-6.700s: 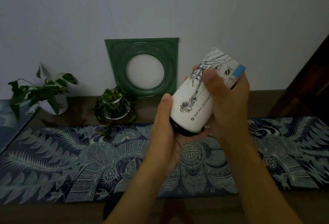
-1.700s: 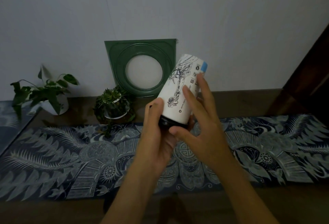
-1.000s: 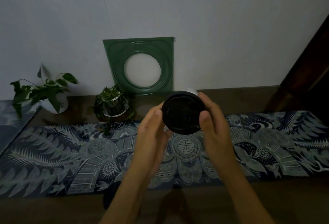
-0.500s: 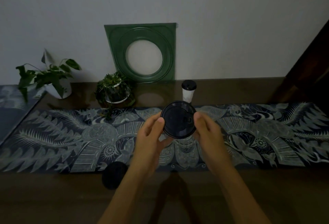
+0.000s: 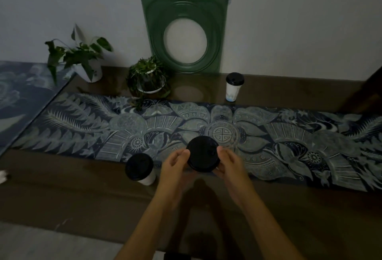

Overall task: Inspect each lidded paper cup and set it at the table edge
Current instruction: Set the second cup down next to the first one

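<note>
Both your hands, left hand and right hand, clamp the lidded cup just above the near bench strip. Second cup stands close left; your elbow could topple it, I judge.

The scene is dim and underexposed, with a cool grey cast. The wall at upper frame is the brightest area. The glossy table shows faint reflections near upper centre. Wide-angle distortion bends lines at the frame edges. Both hands are slightly motion-blurred.
</note>
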Motion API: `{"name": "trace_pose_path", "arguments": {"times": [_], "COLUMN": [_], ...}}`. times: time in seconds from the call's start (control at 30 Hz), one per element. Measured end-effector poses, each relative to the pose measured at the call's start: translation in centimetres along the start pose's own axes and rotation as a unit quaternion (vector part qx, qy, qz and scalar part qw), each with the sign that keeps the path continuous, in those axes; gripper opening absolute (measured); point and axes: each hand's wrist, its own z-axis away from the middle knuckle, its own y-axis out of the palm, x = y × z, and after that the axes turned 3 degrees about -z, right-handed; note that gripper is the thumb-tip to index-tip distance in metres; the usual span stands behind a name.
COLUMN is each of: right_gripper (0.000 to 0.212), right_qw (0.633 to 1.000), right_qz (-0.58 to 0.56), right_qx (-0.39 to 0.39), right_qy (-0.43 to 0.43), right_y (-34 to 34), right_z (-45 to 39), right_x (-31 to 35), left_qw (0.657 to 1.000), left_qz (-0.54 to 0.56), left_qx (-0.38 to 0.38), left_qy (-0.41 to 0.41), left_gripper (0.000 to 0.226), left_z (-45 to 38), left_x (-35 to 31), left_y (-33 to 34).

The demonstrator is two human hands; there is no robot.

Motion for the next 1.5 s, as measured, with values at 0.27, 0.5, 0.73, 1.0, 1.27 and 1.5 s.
{"name": "trace_pose_path", "arguments": {"times": [0.27, 0.5, 0.73, 1.0, 1.27, 1.5], "right_gripper": [0.029, 0.025, 0.029, 0.021, 0.026, 0.027], "right_qw": [0.996, 0.995, 0.993, 0.990, 0.988, 0.988], "right_qz": [-0.022, 0.014, 0.015, 0.014, 0.021, 0.046], "right_qx": [0.014, 0.020, 0.032, 0.034, 0.025, 0.018], "right_qy": [0.081, 0.098, 0.111, 0.139, 0.153, 0.148], "right_y": [-0.2, 0.5, 0.5, 0.4, -0.2, -0.4], "right_z": [-0.4, -1.2, -2.1, -2.6, -2.8, -2.9], "right_x": [-4.2, -6.1, -7.2, -8.6, -9.6, -10.0], "left_qw": [0.995, 0.990, 0.986, 0.982, 0.981, 0.982], "left_qz": [-0.018, 0.007, 0.001, -0.002, -0.015, -0.002], "left_qx": [-0.061, -0.094, -0.109, -0.124, -0.122, -0.117], "left_qy": [-0.072, -0.106, -0.125, -0.141, -0.151, -0.145], "left_gripper": [0.018, 0.023, 0.023, 0.018, 0.027, 0.024], "left_z": [-0.9, -2.1, -3.0, -3.1, -3.3, -3.6], "left_x": [3.9, 5.9, 6.7, 7.1, 7.7, 7.9], "left_y": [-1.9, -3.0, -3.9, -3.9, -4.1, -4.4]}}
